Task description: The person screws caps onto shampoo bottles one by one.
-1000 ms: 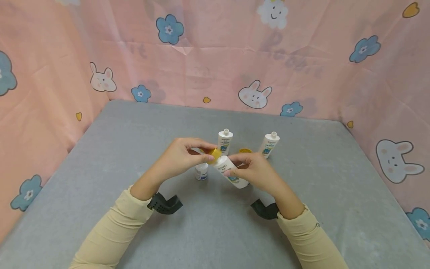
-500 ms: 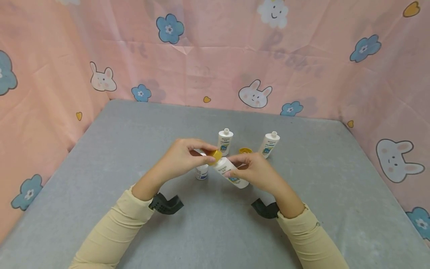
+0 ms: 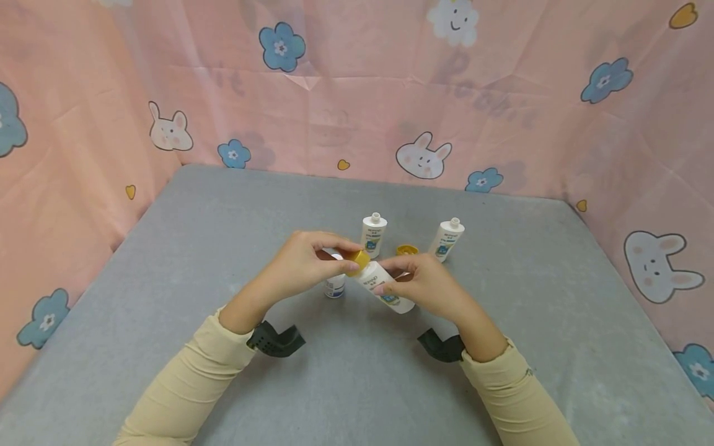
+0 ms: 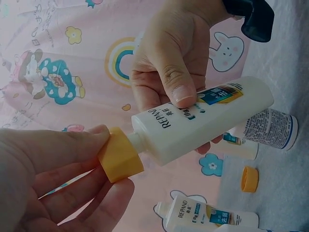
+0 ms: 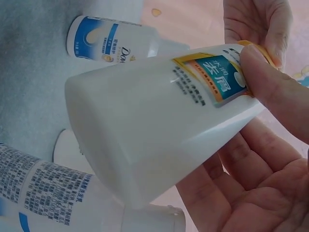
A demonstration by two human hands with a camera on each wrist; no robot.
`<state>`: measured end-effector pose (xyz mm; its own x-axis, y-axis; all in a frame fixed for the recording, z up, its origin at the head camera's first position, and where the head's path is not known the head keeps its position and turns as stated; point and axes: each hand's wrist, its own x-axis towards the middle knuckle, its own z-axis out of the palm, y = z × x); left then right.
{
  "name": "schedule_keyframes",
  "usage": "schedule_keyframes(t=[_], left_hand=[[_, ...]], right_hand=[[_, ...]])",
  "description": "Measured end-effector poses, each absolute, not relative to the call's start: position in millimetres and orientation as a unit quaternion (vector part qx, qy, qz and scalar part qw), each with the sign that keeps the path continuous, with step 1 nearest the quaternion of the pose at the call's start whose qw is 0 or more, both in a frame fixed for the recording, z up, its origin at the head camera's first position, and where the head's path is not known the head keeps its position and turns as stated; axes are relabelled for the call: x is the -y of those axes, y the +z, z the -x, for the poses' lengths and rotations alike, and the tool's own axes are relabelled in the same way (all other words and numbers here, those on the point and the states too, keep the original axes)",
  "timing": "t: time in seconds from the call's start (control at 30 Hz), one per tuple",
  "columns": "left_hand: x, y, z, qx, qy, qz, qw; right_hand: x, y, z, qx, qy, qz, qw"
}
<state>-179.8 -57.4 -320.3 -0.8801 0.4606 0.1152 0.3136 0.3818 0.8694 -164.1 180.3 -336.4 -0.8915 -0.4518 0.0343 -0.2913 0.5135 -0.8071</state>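
My left hand pinches a yellow cap between thumb and fingers. The cap sits at the neck end of a white shampoo bottle, whose short neck shows between cap and shoulder in the left wrist view. My right hand grips this bottle, its thumb lying across the label. Held above the table, the bottle tilts with its cap end up and to the left. Its broad base faces the right wrist camera.
Behind the hands stand two uncapped white bottles, one at centre and one at right. Between them lies another yellow cap. A small white bottle stands just beyond my left hand. Pink printed cloth encloses the grey table.
The yellow cap and my left fingers have shifted slightly toward me. The tilted bottle has dipped a little, while both hands keep their holds.
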Motion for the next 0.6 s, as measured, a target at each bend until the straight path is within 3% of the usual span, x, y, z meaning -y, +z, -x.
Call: schedule_keyframes(t=[0.6], left_hand=[[55.9, -320.6, 177.3, -0.81, 0.514, -0.267, 0.094]], right_hand=[[-181.9, -332.0, 160.7, -0.861, -0.452, 0.202, 0.12]])
